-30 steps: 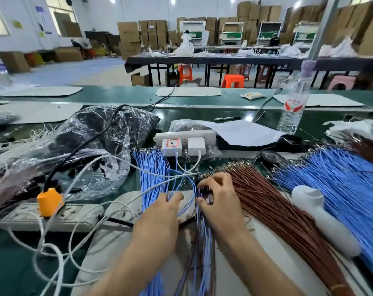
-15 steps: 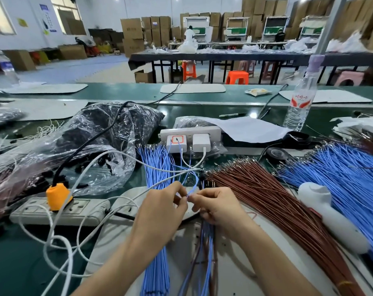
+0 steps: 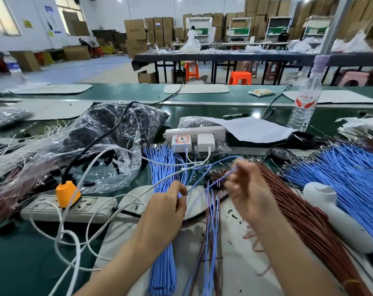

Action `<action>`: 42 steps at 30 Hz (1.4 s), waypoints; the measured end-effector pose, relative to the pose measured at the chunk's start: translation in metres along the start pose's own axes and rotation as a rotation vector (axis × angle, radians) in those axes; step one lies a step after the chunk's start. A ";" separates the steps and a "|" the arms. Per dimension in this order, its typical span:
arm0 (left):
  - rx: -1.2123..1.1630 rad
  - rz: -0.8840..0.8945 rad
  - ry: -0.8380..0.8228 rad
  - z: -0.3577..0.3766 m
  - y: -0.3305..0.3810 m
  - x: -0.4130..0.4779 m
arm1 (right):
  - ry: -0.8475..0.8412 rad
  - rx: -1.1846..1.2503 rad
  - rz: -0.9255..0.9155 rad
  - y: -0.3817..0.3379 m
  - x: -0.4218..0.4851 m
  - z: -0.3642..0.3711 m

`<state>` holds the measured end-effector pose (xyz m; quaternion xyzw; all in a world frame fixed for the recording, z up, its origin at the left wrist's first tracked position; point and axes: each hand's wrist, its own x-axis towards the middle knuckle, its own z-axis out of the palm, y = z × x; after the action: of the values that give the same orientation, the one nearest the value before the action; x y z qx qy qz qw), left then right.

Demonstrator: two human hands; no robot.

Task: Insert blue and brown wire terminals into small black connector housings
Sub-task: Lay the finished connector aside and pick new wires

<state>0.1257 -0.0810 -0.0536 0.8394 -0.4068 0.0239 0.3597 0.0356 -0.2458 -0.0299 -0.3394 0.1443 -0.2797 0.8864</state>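
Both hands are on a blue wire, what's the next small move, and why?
Likely ease the right hand toward the left hand so the blue wire slackens for aiming; it runs taut between their fingers, and the right hand is motion-blurred.

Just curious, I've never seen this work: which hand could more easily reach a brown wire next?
Probably the right hand: the brown wires fan out just beside it. The left hand sits farther away, over the blue bundle. Both hold a blue wire now.

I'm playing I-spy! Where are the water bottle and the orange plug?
water bottle [image 3: 305, 101], head view, on its label.
orange plug [image 3: 67, 194], head view, on the middle of its body.
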 end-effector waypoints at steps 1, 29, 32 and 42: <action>0.010 0.018 0.001 0.001 -0.001 -0.001 | 0.004 0.084 -0.047 -0.014 0.002 -0.006; 0.592 -0.339 -0.099 -0.071 -0.101 0.089 | 0.073 -0.221 -0.141 -0.012 0.005 -0.017; 0.681 -0.368 -0.147 -0.079 -0.101 0.090 | 0.083 -0.216 -0.123 -0.012 0.005 -0.017; 0.705 -0.093 -0.274 -0.103 -0.021 0.060 | 0.101 -0.265 -0.174 -0.006 0.004 -0.011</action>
<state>0.2058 -0.0483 0.0301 0.9245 -0.3795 0.0337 -0.0083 0.0316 -0.2577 -0.0341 -0.4502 0.1944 -0.3504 0.7980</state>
